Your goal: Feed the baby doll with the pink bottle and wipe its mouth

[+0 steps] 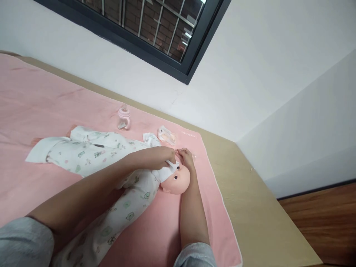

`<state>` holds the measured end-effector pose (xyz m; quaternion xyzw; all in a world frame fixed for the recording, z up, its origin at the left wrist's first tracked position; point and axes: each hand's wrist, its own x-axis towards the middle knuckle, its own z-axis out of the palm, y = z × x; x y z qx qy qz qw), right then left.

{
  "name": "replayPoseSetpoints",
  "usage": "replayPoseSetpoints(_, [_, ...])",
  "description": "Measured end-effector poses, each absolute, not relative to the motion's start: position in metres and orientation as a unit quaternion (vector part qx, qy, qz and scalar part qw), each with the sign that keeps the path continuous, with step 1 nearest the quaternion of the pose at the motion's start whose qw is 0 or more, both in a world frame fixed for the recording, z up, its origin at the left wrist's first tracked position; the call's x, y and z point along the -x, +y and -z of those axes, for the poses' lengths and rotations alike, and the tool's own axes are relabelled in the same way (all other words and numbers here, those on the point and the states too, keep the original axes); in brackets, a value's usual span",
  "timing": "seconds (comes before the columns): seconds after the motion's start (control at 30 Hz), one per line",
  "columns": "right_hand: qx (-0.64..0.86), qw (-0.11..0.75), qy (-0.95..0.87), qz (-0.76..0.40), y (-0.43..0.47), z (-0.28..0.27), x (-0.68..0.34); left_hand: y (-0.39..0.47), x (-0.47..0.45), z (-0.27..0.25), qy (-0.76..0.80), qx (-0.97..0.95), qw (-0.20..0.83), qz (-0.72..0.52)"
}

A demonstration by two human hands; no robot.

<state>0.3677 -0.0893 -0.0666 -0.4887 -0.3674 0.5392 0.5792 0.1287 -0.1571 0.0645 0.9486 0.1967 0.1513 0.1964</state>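
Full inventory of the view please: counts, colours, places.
wooden surface: 1, tan, under mat
mat: 1, pink, under doll
doll: 1, peach, lying on mat
outfit: white, printed, on doll
bottle: 1, pink and clear, beyond doll
packet: 1, clear wrapping, near doll's head
window: 1, dark frame, top
walls: white, behind
panel: 1, brown, lower right
sleeves: 2, grey-blue, bottom
left hand: 1, bare, at doll's chin
right hand: 1, bare, beside doll's head
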Motion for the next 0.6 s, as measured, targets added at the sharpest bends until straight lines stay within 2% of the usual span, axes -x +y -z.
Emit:
replayPoseSetpoints(0.23, [0.495, 0.579, -0.365, -0.536, -0.090, 0.064, -0.365, -0.153, -0.130, -0.063, 0.229, -0.936, 0.224, -0.148])
replayPoseSetpoints(0.6, [0.550, 0.548, -0.408, -0.480, -0.087, 0.064, -0.368, -0.138, -0.127, -0.050, 0.272, -0.920, 0.200, -0.200])
